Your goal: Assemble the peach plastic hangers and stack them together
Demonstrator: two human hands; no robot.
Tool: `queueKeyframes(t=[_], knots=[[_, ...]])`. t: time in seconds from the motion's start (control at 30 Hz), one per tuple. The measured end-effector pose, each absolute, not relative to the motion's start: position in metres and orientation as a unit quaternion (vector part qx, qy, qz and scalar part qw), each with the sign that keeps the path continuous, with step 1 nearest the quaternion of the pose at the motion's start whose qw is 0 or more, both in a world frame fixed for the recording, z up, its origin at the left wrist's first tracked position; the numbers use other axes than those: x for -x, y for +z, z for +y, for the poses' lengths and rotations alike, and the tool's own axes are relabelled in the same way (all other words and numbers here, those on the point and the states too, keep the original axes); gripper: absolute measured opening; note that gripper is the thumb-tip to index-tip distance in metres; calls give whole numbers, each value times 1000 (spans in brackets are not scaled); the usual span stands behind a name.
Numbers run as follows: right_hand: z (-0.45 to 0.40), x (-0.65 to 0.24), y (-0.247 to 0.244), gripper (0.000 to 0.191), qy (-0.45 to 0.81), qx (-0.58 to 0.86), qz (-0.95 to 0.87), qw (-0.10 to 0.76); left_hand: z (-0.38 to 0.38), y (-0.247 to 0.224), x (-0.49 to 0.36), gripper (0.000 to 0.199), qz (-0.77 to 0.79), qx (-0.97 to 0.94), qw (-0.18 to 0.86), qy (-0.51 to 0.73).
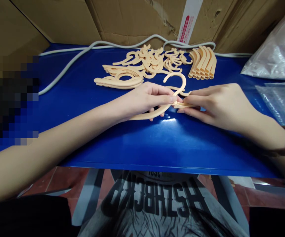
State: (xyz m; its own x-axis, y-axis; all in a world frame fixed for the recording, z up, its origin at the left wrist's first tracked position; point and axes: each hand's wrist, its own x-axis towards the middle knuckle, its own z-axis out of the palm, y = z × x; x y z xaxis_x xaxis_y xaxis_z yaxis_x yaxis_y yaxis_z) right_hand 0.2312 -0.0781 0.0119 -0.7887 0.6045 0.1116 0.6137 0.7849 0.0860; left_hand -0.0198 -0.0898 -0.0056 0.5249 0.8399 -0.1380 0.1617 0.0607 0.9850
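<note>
Over the blue table [142, 144], my left hand [154, 97] was nearly closed, pinching a cream hook piece [182, 86]; at its three o'clock, my right hand's [215, 100] bunched fingertips gripped a partly hidden strip [181, 106]. Loose hooks [153, 62] lay toward eleven o'clock, stacked curved pieces [203, 64] toward one.

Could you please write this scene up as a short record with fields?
Left hand: holds a hooked beige piece
Right hand: grips a beige part at the hook's base; whether joined, unclear
Surface: blue table
Beyond the hands: pile of curved parts, stacked flat parts at left, bundle of curved strips at right
Backdrop: grey cable, cardboard
Right side: plastic bag
</note>
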Motion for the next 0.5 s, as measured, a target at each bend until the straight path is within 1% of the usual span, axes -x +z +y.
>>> queueKeyframes(t=[0.17,0.5], knots=[[-81,-234,14,53,-99,289,-950,61,-90,-2,21,18,383,-642,603,278],[-78,-239,11,56,-105,259,-956,95,-94,-3,20,21,381,-707,514,302]])
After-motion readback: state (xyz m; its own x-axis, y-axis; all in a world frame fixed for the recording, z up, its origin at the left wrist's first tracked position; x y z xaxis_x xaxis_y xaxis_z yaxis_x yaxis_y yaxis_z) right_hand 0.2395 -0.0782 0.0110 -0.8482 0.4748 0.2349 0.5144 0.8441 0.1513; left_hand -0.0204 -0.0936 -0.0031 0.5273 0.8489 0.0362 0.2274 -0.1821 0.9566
